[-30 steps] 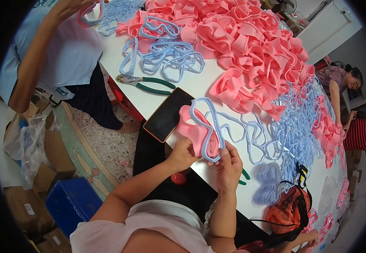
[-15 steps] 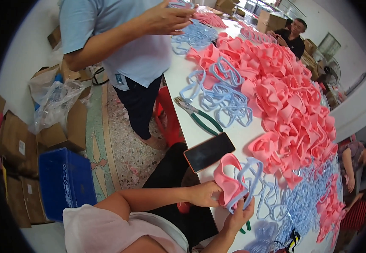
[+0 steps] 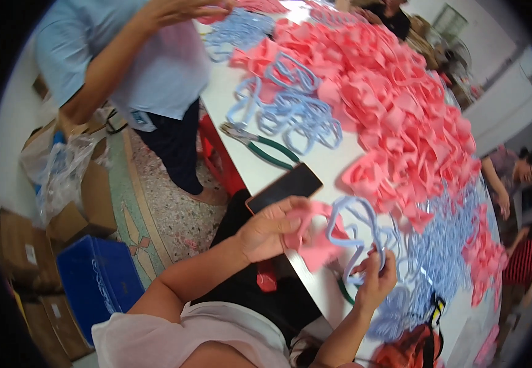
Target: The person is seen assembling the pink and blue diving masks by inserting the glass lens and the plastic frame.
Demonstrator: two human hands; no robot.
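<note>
Presently, both items are handled in the air beside the phone (image 3: 290,184), which lies on the white counter (image 3: 330,161).

The left grip (image 3: 263,236), on the near side of the phone, is closed on the pink piece (image 3: 316,250). The right grip (image 3: 377,281), rightward of the phone and nearer the wearer, pinches the blue loop (image 3: 353,202) at its lower right. The pink piece is on the near right side of the phone; the loop is farther right. In view, the loop's left side crosses the pink piece; whether the two touch cannot be told.

1. Pinch the loop at one part of its rim only, so that its opening is not flattened.
2. Hold the pink piece by its margin; folds are likely to hide its edge.
3. Hold both items level, with their outlines in plain sight.

Caution: both items appear pliant; excess pressure would probably distort them. Hold the work clear of the phone, the pliers (image 3: 243,134) beyond it, and the pink pile (image 3: 394,116) to its far right.
</note>
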